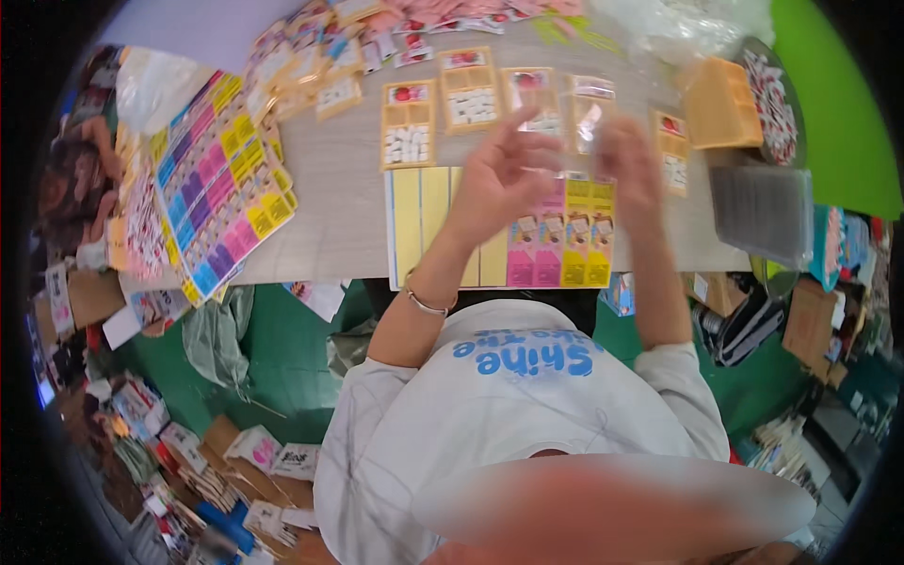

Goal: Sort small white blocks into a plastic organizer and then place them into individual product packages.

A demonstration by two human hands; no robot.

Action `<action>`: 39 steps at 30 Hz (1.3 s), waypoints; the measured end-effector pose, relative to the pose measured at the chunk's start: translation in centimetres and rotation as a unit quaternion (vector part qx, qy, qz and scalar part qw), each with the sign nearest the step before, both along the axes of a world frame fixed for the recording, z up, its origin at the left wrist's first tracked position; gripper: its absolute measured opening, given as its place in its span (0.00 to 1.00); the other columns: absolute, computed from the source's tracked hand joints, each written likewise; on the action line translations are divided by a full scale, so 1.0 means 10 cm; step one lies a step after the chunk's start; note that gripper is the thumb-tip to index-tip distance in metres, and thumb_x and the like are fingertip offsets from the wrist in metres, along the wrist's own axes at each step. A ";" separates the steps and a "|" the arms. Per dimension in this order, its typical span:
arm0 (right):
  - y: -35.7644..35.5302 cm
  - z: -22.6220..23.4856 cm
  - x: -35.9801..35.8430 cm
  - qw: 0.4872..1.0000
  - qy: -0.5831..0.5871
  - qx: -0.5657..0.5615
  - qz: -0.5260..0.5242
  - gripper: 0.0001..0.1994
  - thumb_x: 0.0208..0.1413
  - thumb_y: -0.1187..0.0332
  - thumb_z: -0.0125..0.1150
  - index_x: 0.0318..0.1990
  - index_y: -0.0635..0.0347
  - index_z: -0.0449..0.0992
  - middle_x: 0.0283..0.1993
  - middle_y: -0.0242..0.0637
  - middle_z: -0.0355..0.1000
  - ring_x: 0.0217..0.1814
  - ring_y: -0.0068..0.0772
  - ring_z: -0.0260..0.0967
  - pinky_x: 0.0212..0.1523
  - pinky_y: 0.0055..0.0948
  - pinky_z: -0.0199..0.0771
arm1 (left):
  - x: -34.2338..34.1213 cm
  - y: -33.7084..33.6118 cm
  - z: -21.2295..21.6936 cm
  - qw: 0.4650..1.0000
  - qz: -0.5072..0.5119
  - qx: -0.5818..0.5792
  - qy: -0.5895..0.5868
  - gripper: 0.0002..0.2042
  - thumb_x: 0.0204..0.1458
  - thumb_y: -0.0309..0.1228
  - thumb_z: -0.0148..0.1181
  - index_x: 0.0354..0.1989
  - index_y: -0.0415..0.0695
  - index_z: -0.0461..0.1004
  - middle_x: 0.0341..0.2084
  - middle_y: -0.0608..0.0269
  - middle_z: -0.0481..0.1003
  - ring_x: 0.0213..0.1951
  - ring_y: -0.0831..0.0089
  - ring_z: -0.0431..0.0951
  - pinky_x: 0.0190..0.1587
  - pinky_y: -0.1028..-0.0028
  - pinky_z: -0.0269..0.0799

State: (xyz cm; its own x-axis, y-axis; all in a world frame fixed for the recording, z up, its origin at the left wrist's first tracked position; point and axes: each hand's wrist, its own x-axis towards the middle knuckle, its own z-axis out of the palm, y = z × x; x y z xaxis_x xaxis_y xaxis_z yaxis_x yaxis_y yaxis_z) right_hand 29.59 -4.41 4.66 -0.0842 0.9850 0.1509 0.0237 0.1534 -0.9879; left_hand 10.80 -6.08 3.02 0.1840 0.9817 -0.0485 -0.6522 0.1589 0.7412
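Observation:
My left hand (504,179) is raised over a sticker sheet (433,231), fingers extended to the right and apart, with nothing visible in it. My right hand (629,165) is smeared by motion above the sheet's right end; whether it holds anything cannot be made out. The sheet has bare yellow strips on its left and pink and yellow labels on its right. Beyond my hands stand small orange trays with white pieces: one tray (408,132) at the left, another (468,94) beside it, a third (530,85) partly hidden by my left hand. A tray with a shiny clear cover (591,111) is near my right fingers.
Another filled tray (671,155) stands right of my right hand. Farther right are stacked empty orange trays (720,104), a bowl of red-and-white pieces (770,108) and stacked clear plastic covers (763,212). Colourful label sheets (221,179) and packed trays (306,66) lie to the left.

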 end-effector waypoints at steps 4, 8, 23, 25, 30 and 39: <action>0.34 -0.36 -1.03 0.963 0.123 -0.205 0.123 0.12 0.70 0.63 0.50 0.41 0.62 0.74 0.28 0.27 0.68 0.28 0.16 0.65 0.28 0.20 0.65 | -0.84 0.28 -0.28 0.915 0.138 -0.054 0.374 0.19 0.58 0.40 0.67 0.51 0.40 0.76 0.20 0.68 0.77 0.21 0.72 0.75 0.27 0.72 0.72; 0.63 -0.68 -1.47 0.972 -0.129 -0.143 0.136 0.12 0.66 0.62 0.57 0.40 0.63 0.75 0.25 0.34 0.73 0.28 0.25 0.74 0.28 0.27 0.72 | -1.16 0.53 -0.47 0.728 0.226 -0.059 0.645 0.20 0.59 0.44 0.64 0.51 0.42 0.75 0.23 0.62 0.77 0.25 0.66 0.78 0.32 0.68 0.75; -0.13 -0.63 -0.18 0.845 -0.479 0.238 -0.009 0.11 0.55 0.64 0.68 0.44 0.55 0.78 0.36 0.34 0.76 0.40 0.41 0.75 0.39 0.36 0.75 | -1.02 0.43 -0.94 0.463 0.139 0.145 0.863 0.31 0.60 0.45 0.57 0.72 0.54 0.60 0.72 0.63 0.59 0.72 0.53 0.55 0.72 0.42 0.42; -0.23 -0.76 -0.14 0.807 -0.533 0.253 0.008 0.12 0.52 0.67 0.69 0.44 0.55 0.78 0.41 0.36 0.74 0.48 0.44 0.70 0.50 0.40 0.70 | -0.87 0.37 -0.79 0.407 0.210 0.158 0.875 0.27 0.58 0.45 0.59 0.66 0.53 0.68 0.68 0.65 0.64 0.69 0.58 0.60 0.70 0.44 0.46; -0.24 -1.04 0.00 0.850 -0.487 0.196 0.037 0.14 0.51 0.69 0.68 0.46 0.55 0.78 0.44 0.37 0.71 0.49 0.45 0.66 0.54 0.44 0.66 | -0.36 -0.21 -0.74 0.567 0.075 0.289 0.768 0.14 0.57 0.39 0.61 0.50 0.52 0.76 0.48 0.64 0.74 0.57 0.62 0.68 0.65 0.51 0.52; -0.15 -1.08 -0.15 0.810 -0.458 0.359 0.078 0.21 0.46 0.69 0.69 0.51 0.48 0.79 0.47 0.31 0.73 0.53 0.37 0.68 0.54 0.40 0.66 | -0.27 -0.28 -1.01 0.593 0.096 0.250 0.759 0.06 0.59 0.35 0.59 0.39 0.48 0.74 0.36 0.62 0.74 0.45 0.60 0.70 0.53 0.57 0.58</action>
State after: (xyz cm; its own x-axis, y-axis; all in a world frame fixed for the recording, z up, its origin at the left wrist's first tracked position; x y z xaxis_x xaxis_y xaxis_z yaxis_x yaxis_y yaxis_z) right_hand 28.09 -5.96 -6.16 -0.5989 0.6377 0.4845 0.6209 0.7518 -0.2220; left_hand 8.07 -8.85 -7.09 0.1827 0.9391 0.2911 0.8574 -0.2971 0.4202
